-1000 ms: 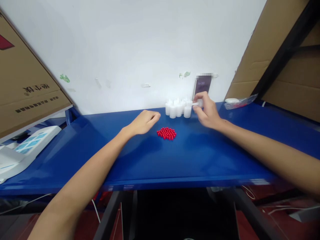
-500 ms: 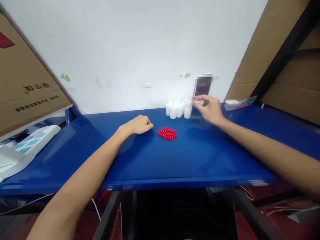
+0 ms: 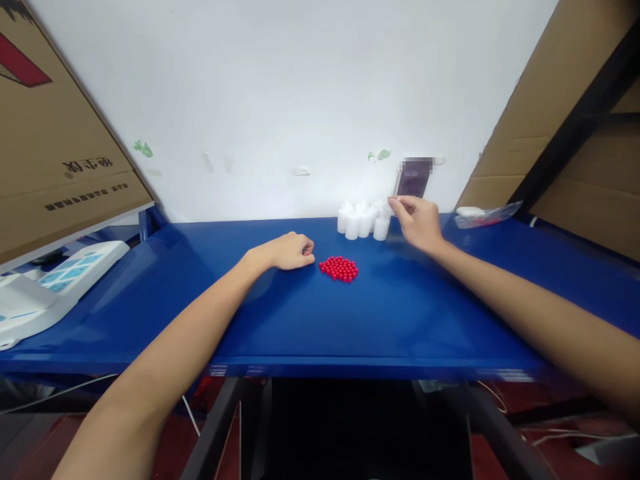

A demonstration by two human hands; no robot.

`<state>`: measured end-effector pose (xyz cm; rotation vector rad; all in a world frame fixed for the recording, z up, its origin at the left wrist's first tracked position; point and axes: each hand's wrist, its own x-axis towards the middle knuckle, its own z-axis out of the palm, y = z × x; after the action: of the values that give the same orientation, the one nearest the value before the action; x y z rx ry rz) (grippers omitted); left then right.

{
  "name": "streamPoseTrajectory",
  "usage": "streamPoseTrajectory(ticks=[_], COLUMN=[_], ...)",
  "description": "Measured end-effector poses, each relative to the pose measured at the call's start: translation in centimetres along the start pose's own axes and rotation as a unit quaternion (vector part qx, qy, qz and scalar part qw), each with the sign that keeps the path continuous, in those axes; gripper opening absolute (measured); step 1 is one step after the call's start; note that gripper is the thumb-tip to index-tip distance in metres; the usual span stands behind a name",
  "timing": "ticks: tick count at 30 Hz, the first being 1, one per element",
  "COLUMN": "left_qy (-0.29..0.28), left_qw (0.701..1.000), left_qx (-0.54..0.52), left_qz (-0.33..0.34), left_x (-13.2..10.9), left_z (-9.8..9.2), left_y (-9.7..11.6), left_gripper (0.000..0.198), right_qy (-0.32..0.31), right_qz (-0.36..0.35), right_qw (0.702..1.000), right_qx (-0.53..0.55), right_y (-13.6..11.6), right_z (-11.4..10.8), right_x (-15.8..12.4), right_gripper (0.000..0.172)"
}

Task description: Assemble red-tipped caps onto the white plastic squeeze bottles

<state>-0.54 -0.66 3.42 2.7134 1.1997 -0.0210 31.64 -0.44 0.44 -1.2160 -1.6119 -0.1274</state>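
Observation:
A small heap of red beads (image 3: pixel 339 268) lies on the blue table (image 3: pixel 350 320). Behind it stands a cluster of small white bottles (image 3: pixel 363 219) close to the wall. My left hand (image 3: pixel 287 251) rests on the table just left of the beads, fingers curled in a loose fist with nothing visible in them. My right hand (image 3: pixel 419 220) is at the right end of the bottle cluster, fingers pinched on a small white bottle there.
A phone (image 3: pixel 414 178) leans on the wall behind my right hand. A plastic packet (image 3: pixel 483 215) lies at the right, cardboard (image 3: pixel 560 127) beyond it. A cardboard box (image 3: pixel 55 147) and a white device (image 3: pixel 45 293) sit at the left.
My right hand moved the white bottle from the front right of the cluster back towards its right end. My left hand closed into a fist and stays beside the beads.

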Motion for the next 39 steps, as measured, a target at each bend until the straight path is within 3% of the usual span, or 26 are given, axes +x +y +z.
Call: streamPoseTrajectory(ticks=[5,13,30,39], left_qy=[-0.003,-0.008,-0.025,-0.024], left_qw=[1.000,1.000,0.998,0.997], left_qx=[0.005,-0.004,-0.047,-0.064], left_qz=[0.008,0.009,0.017,0.033], left_x=[0.1,0.1,-0.1,-0.2], left_z=[0.4,0.2,-0.2,-0.2], left_y=[-0.1,0.1,0.3,0.4], left_gripper=[0.019,0.019,0.014,0.013], right_qy=[-0.055,-0.096,-0.125,-0.121], right_qz=[0.007,0.022,0.003,0.031], right_qw=[0.998,0.993,0.986,0.987], right_qx=[-0.027,-0.066,-0.112,-0.106], right_y=[0.4,0.6,0.6,1.0], right_z=[0.4,0.0,0.0,0.1], right_x=[-0.2,-0.4,-0.4,-0.2], right_gripper=[0.046,0.043,0.040,0.036])
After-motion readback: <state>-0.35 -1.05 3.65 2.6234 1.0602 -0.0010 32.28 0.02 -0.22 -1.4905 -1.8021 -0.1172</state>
